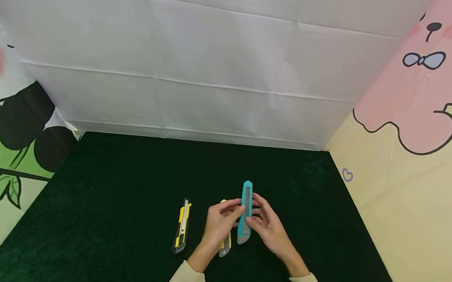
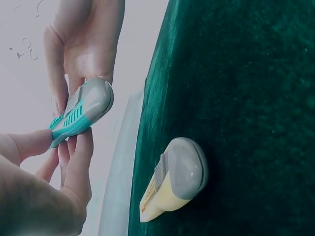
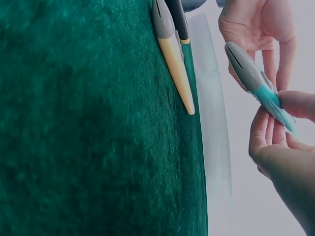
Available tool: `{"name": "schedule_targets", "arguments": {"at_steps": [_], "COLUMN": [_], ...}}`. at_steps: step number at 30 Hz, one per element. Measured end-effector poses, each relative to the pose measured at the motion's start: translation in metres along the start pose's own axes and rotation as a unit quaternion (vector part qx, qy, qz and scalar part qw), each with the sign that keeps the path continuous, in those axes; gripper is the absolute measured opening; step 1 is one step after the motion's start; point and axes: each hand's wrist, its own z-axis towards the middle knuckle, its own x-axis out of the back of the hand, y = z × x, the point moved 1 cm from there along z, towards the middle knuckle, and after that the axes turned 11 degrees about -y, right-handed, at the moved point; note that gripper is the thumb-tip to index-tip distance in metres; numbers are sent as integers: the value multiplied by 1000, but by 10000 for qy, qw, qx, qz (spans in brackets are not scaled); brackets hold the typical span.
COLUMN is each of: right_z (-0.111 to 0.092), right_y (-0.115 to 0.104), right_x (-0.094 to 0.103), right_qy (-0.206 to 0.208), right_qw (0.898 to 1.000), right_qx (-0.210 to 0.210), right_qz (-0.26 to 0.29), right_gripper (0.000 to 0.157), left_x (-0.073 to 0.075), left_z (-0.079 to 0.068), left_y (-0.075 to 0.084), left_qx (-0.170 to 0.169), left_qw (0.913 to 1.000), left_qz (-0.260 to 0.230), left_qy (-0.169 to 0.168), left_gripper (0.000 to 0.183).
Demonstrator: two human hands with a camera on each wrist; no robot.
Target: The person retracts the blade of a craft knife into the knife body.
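Note:
A teal utility knife with a grey end [image 1: 248, 187] is held up over the dark green cloth, its grey end toward the person. The left hand [image 1: 217, 223] pinches its left edge between thumb and fingers. From the other side the right hand [image 1: 272, 231] grips it, thumb on the front face and fingers behind. No bare blade shows past its tip. Partly hidden beneath the left hand lies a yellow utility knife with a grey end [image 1: 224, 248]; the left wrist view shows its rounded grey end [image 2: 187, 167] on the cloth.
Left of the hands, a black and yellow utility knife [image 1: 182, 227] lies lengthwise on the green cloth [image 1: 128, 186]. A white sheet [image 1: 216, 61] hangs behind the table. Printed cartoon panels stand on the left [image 1: 20, 157] and right [image 1: 408, 180].

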Motion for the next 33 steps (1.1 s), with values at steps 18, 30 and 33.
{"name": "schedule_targets", "arguments": {"at_steps": [18,30,33], "right_z": [-7,-14,-16], "right_y": [0,3,4], "right_x": [10,18,19], "right_qy": [234,425,499], "right_qw": [9996,9977,9969], "right_qx": [-79,-407,-486], "right_qz": [-134,-327,-363], "right_gripper": [62,62,62], "left_x": [-12,-21,-23], "left_z": [9,15,16], "left_y": [1,-2,-5], "left_qx": [-192,-195,-200], "left_qw": [9992,9971,9965], "left_qz": [326,715,784], "left_qy": [-129,-176,-215], "left_gripper": [33,29,29]}}
